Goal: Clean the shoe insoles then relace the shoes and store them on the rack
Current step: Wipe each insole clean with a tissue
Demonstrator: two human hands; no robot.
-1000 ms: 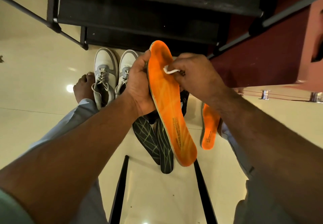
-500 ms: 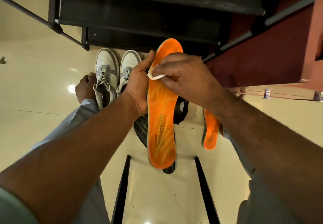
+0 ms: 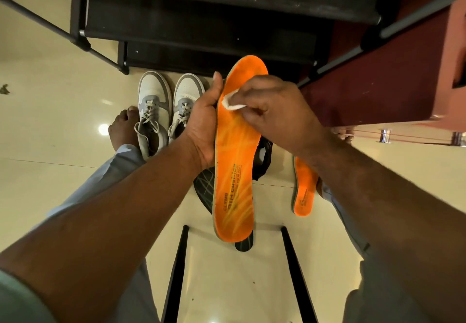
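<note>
Orange insole (image 3: 235, 161) at frame centre, held lengthwise, toe end up; dark print near its heel, not fully legible. Left hand (image 3: 201, 121) grips its left edge. Right hand (image 3: 269, 105) pinches a small white wipe (image 3: 230, 100) against the forefoot. Second orange insole (image 3: 303, 191) on the floor, right of centre, small print unreadable. White-grey sneakers (image 3: 169, 105) upper left of centre.

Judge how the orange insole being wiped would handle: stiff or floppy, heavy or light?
Probably light: the left hand holds the orange insole up alone by one edge. Likely fairly stiff: its unsupported heel end stays straight. Some give seems likely under the wipe pressed by the right hand.
</note>
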